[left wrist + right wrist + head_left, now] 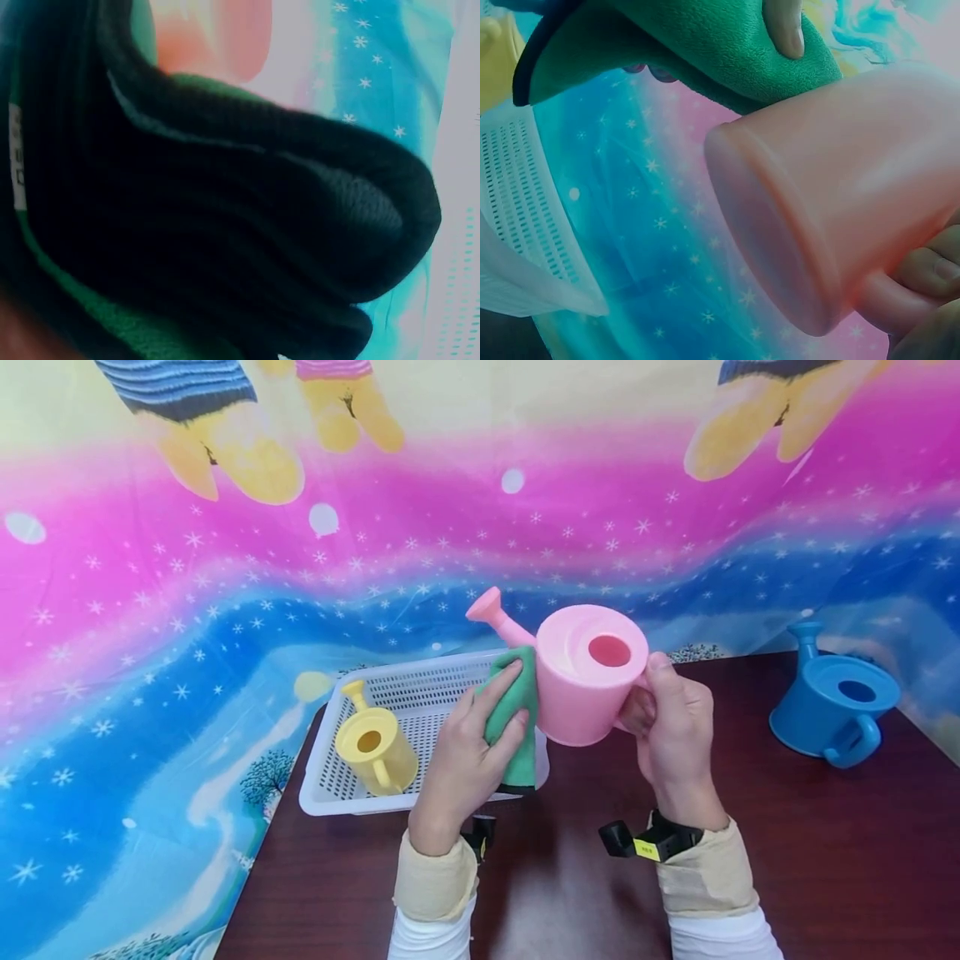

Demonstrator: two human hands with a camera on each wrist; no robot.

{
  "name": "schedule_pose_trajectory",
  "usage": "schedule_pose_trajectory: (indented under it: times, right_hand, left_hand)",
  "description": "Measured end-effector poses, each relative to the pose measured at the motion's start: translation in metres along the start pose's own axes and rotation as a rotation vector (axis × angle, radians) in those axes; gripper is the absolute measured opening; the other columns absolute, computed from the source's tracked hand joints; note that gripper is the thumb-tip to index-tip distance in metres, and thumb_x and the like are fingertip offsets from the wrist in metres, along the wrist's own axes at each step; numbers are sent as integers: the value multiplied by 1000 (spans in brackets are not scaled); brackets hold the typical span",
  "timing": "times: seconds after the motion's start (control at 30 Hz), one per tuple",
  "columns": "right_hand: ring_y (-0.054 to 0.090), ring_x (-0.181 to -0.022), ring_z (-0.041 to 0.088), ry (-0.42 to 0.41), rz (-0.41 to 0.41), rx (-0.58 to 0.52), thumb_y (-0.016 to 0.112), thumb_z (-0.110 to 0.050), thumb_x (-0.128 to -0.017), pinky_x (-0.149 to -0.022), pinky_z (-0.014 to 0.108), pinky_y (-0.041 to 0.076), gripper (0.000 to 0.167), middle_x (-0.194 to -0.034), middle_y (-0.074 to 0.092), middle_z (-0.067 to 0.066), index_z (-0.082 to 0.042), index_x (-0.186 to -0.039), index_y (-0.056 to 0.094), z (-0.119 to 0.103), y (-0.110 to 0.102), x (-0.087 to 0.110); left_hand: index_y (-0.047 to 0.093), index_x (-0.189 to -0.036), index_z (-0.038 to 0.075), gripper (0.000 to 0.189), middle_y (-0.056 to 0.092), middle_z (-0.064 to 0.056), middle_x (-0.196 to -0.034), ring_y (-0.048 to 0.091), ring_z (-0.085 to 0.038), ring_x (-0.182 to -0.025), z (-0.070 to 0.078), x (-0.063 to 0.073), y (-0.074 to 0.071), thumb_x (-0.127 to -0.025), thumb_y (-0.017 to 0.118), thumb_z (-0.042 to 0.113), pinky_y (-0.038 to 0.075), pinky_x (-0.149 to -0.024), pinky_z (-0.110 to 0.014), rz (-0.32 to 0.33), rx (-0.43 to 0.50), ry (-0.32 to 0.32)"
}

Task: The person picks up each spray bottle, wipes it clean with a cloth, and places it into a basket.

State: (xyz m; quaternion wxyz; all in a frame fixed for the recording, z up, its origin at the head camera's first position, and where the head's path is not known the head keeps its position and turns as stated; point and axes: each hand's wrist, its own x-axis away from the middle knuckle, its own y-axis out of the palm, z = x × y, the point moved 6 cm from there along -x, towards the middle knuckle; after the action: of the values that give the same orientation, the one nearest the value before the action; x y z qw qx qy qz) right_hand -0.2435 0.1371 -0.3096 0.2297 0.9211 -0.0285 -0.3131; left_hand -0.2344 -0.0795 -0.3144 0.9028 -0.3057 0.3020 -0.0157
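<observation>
A pink watering can (581,693) is held up above the table, its spout pointing to the upper left. My right hand (678,735) grips its handle; in the right wrist view the fingers (937,266) curl round that handle. My left hand (468,760) holds a folded green cloth (517,714) against the can's left side, just below the spout. The cloth's dark edge (225,202) fills most of the left wrist view and hides the fingers there. In the right wrist view the cloth (727,52) touches the wall of the can (840,180).
Behind my left hand stands a white perforated basket (318,777) with a yellow watering can (378,752) inside. At the right, a blue watering can (825,710) stands on the dark brown table (825,860). A colourful printed backdrop (450,510) hangs behind the table.
</observation>
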Motion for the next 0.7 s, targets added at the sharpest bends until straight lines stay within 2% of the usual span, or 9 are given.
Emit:
schedule_pose_trajectory:
  times: [0.13, 0.37, 0.57, 0.7]
  right_hand:
    - [19, -43, 16, 15, -22, 62, 53, -16, -109, -42, 34, 9, 58, -51, 24, 4, -2, -55, 35, 2, 3, 2]
    - [20, -44, 16, 17, -70, 221, 52, -6, -107, -42, 34, 13, 53, -50, 27, 3, 1, -56, 41, 5, 10, 6]
    - [20, -43, 16, 14, -48, 241, 53, -6, -107, -42, 34, 13, 53, -50, 28, 2, -1, -55, 42, 6, 9, 7]
    - [21, -43, 17, 9, -24, 214, 55, -7, -106, -41, 33, 15, 52, -51, 29, 2, -2, -55, 45, 5, 9, 7]
  left_hand:
    - [47, -159, 36, 58, 64, -13, -139, 66, -25, -113, -1, -1, -4, -104, 63, 30, 62, -82, -41, 64, -40, -32]
    - [44, -161, 35, 60, 66, -14, -129, 65, -25, -106, -7, -1, -12, -105, 63, 32, 63, -76, -39, 171, -76, -89]
    - [46, -160, 33, 59, 66, -16, -124, 66, -26, -100, -8, -1, -16, -104, 63, 31, 62, -73, -40, 231, -95, -101]
    - [49, -158, 31, 58, 68, -15, -125, 68, -27, -103, -6, -2, -14, -102, 65, 30, 63, -75, -41, 229, -97, -67]
